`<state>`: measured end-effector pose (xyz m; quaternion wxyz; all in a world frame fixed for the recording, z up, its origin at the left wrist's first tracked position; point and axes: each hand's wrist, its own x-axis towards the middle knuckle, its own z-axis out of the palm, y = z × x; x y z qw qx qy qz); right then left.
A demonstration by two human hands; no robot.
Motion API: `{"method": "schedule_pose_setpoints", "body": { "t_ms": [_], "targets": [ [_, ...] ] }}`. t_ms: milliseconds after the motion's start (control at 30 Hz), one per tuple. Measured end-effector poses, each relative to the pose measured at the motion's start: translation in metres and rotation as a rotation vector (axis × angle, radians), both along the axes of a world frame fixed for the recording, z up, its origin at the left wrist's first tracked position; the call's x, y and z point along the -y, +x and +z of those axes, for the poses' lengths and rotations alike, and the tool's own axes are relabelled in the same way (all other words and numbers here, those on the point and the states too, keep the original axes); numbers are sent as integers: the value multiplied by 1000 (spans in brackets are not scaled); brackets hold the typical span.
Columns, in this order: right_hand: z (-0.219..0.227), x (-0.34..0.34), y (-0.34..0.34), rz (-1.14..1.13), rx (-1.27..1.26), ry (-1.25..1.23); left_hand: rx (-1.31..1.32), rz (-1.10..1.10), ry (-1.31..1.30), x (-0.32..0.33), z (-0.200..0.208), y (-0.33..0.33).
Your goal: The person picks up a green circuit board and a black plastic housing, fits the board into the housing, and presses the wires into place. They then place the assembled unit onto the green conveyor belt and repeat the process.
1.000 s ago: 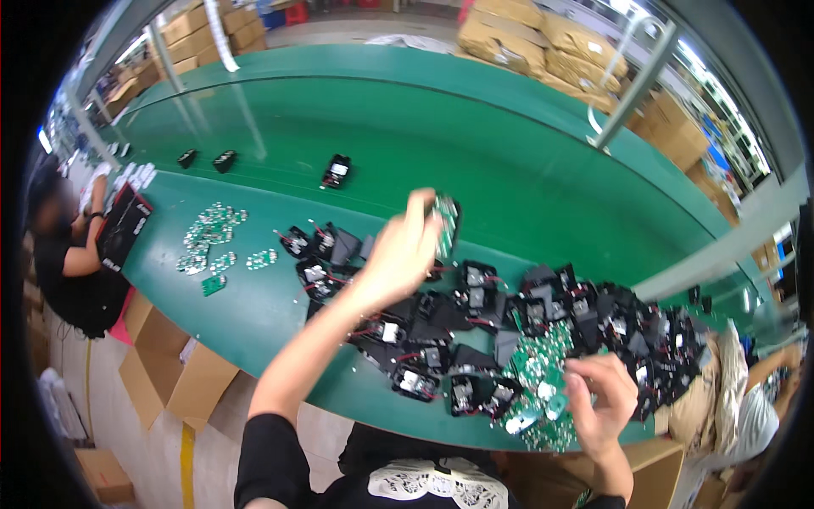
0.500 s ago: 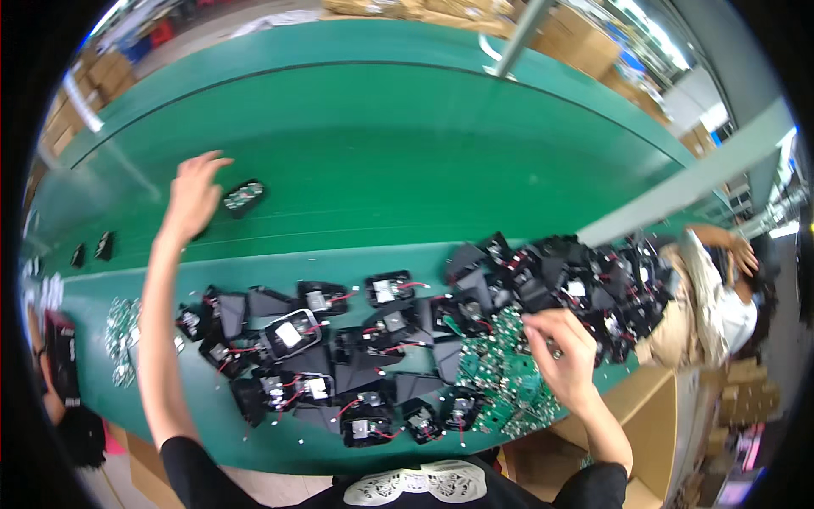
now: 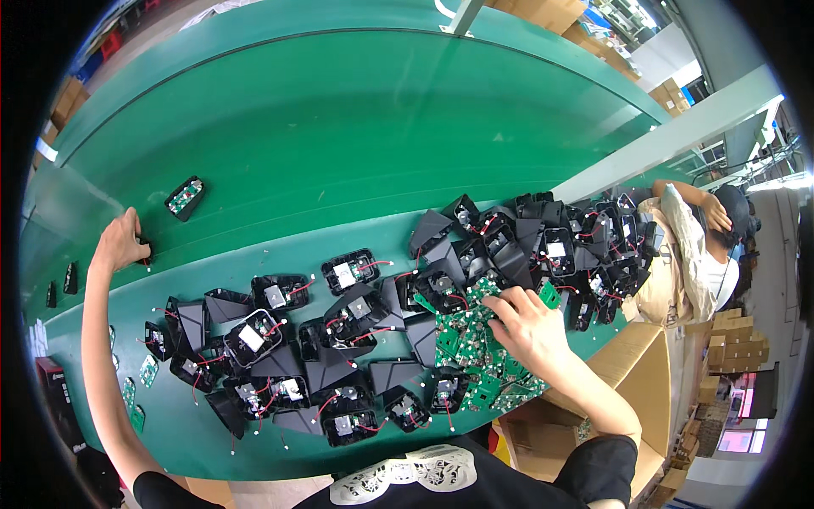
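My left hand (image 3: 119,243) is far out to the left, its fingers closed on the edge of a small black plastic housing (image 3: 145,253), mostly hidden by the hand. Beyond it, a black housing with a green circuit board inside (image 3: 185,198) lies on the green belt (image 3: 339,127). My right hand (image 3: 530,329) is over a heap of green circuit boards (image 3: 465,339). Its thumb and fingers are bent but apart, with the tips at the boards; no held board shows between them. One green board (image 3: 549,295) lies just past its knuckles.
Many black housings with red wires (image 3: 352,270) spread over the green tabletop (image 3: 280,462). More pile up at right (image 3: 555,246). Loose boards (image 3: 148,371) lie by my left forearm. An open cardboard box (image 3: 632,382) stands at lower right. A grey post (image 3: 670,136) slants beyond; another person (image 3: 721,246) sits right.
My left hand has moved left and nearer and now grips a housing. My right hand has gone from a pinch above the boards to parted fingers in them. The whole view has shifted.
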<state>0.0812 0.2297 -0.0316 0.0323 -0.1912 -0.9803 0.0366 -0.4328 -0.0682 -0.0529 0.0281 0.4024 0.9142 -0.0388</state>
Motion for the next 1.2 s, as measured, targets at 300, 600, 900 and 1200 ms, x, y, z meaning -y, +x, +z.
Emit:
{"method": "schedule_pose_setpoints", "body": {
  "t_ms": [300,600,900,1200],
  "targets": [
    [-13,-19,2,259,13,53,929,573,1195,16,47,95],
    [59,-26,11,-143,-233,-1253,2241,281,1208,-58,52,341],
    [71,44,45,-122,97,-1875,1631,-129,1006,-81,44,430],
    [67,52,46,-42,88,-1951,1420,-196,922,-75,54,438]
  ]
}}
